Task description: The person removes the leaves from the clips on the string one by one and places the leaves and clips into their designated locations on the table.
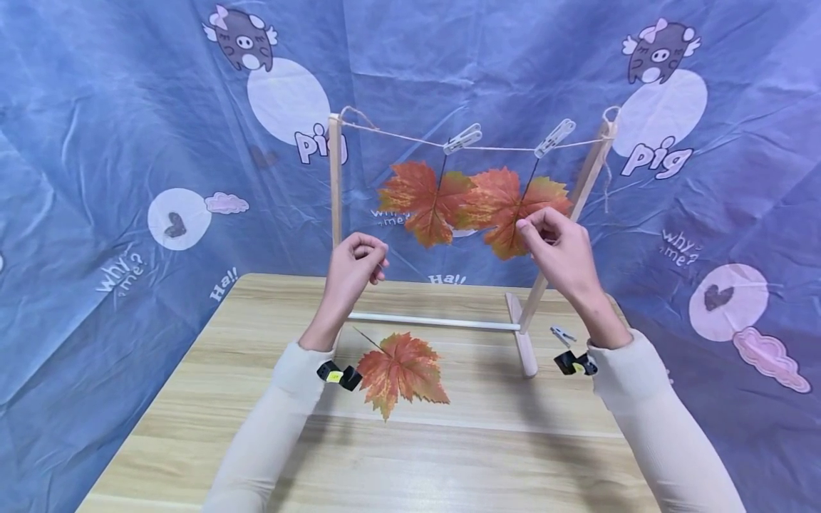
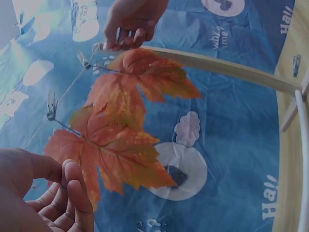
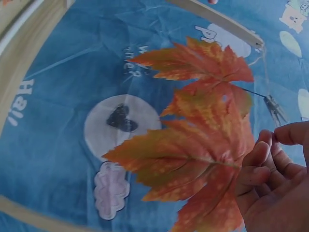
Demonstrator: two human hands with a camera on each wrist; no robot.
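Note:
Two orange-red maple leaves hang by their dark stems from pale clothespins on a string: the left leaf (image 1: 423, 203) under one clothespin (image 1: 463, 139), the right leaf (image 1: 507, 203) under another clothespin (image 1: 555, 138). Their edges overlap. My right hand (image 1: 561, 249) is raised before the right leaf, thumb and index tips together, other fingers loosely curled; nothing shows between them. My left hand (image 1: 355, 267) hovers near the left post, loosely curled, its thumb against the index finger and no object visible in it. Below lies a third maple leaf (image 1: 404, 370) on the table.
A wooden stand holds the string between its left post (image 1: 336, 178) and right post (image 1: 586, 171), with a white crossbar (image 1: 436, 322) low down. Another clothespin (image 1: 563, 335) lies on the wooden table (image 1: 474, 456) near my right wrist. Blue printed cloth (image 1: 410, 57) hangs behind.

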